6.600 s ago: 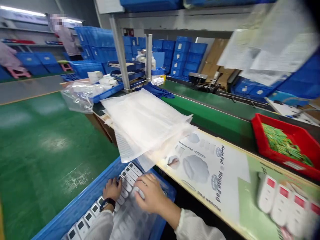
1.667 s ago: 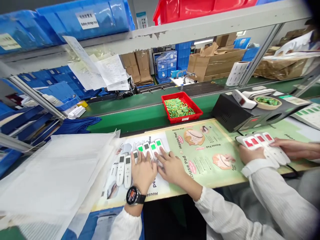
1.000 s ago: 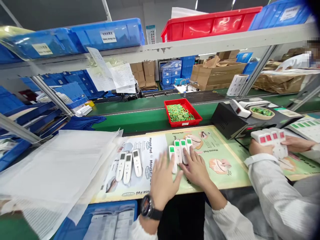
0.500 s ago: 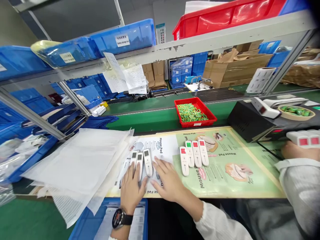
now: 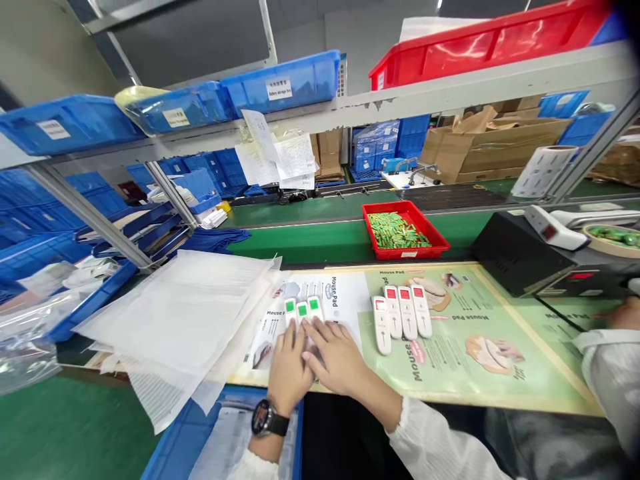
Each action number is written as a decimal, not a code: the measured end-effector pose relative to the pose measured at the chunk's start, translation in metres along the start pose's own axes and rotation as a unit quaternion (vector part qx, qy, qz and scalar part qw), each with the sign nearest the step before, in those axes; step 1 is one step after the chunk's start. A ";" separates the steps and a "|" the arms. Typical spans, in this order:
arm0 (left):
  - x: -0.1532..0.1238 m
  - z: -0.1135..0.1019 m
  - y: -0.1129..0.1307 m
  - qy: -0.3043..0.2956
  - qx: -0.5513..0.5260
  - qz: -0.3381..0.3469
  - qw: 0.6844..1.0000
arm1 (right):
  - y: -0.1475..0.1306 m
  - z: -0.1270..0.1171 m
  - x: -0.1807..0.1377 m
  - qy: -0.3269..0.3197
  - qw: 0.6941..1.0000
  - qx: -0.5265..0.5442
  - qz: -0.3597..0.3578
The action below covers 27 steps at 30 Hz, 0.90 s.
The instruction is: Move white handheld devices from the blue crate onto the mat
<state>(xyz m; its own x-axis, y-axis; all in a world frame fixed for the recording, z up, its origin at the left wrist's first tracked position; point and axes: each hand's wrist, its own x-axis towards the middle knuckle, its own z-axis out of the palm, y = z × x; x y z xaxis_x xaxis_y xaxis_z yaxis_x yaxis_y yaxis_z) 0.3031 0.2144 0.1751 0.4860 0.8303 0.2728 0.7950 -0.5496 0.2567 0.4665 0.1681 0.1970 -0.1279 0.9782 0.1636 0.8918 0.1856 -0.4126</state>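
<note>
Both my hands lie flat on three white handheld devices whose screens glow green, on the printed mouse-pad sheet at the bench front. My left hand, with a black wristwatch, covers their left side, fingers stretched out. My right hand presses on them from the right, fingers spread. To the right, several more white devices with red screens lie side by side, untouched.
A stack of white foam sheets lies on the left. A red tray of green batteries sits on the green conveyor. A black box stands at right, with a co-worker's sleeve below it. A blue bin sits under the bench.
The group of several devices was slid right and its screens turned from green to red. My hands moved back left onto three devices, whose screens now show green.
</note>
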 end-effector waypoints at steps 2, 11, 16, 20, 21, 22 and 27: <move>0.001 0.010 0.024 -0.003 -0.038 0.013 0.999 | 0.010 -0.003 -0.012 0.027 0.999 -0.024 0.034; 0.033 0.037 0.103 -0.031 -0.045 0.073 0.996 | 0.091 -0.036 -0.041 0.089 0.977 -0.123 0.147; 0.034 0.043 0.120 -0.030 -0.057 0.105 0.992 | 0.140 -0.041 -0.045 0.160 0.937 -0.175 0.256; 0.038 0.051 0.142 -0.035 -0.078 0.095 0.992 | 0.162 -0.043 -0.049 0.126 0.936 -0.191 0.267; 0.040 0.053 0.149 -0.036 -0.086 0.093 0.991 | 0.167 -0.045 -0.052 0.122 0.934 -0.193 0.276; 0.042 0.056 0.156 -0.038 -0.094 0.094 0.990 | 0.172 -0.047 -0.056 0.119 0.931 -0.194 0.286; 0.047 0.076 0.199 -0.035 -0.132 0.129 0.982 | 0.207 -0.064 -0.090 0.113 0.915 -0.199 0.331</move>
<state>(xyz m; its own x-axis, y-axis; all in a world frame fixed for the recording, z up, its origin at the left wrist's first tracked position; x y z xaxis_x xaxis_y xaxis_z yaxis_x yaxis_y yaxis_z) 0.5117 0.1507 0.1689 0.6891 0.6602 0.2988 0.5252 -0.7390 0.4219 0.6907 0.1129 0.1538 0.5513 0.8109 0.1959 0.8342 -0.5340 -0.1374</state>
